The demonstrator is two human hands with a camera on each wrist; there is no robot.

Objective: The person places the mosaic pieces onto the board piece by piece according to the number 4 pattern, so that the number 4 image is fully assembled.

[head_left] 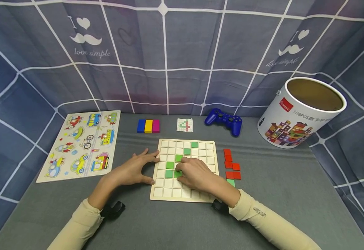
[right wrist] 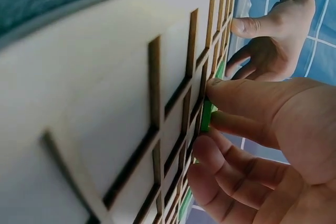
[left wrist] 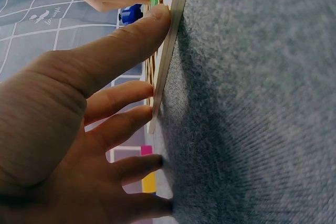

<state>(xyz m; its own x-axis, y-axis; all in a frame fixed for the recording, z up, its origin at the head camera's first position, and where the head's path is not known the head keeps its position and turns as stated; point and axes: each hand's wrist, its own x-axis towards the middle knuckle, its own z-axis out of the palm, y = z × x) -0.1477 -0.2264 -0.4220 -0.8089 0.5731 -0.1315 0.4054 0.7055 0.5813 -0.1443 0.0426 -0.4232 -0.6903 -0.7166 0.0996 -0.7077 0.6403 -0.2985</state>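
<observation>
A square wooden grid board (head_left: 166,192) lies on the grey cloth. Several green square tiles (head_left: 170,165) sit in its cells, running up toward the top right. My right hand (head_left: 197,175) reaches over the board and pinches a green tile (right wrist: 206,116) between thumb and fingers, right at a cell in the lower left middle. That tile stands slightly tilted against the grid in the right wrist view. With fingers spread, my left hand (head_left: 131,170) touches the board's left edge, its thumb (left wrist: 149,22) on the rim near the lower corner.
Red tiles (head_left: 228,164) and a green one (head_left: 231,182) lie right of the board. Behind it are blue, yellow and magenta blocks (head_left: 148,126), a pattern card (head_left: 185,125) and a blue game controller (head_left: 224,121). A picture puzzle (head_left: 75,146) lies left; a large tub (head_left: 294,118) stands right.
</observation>
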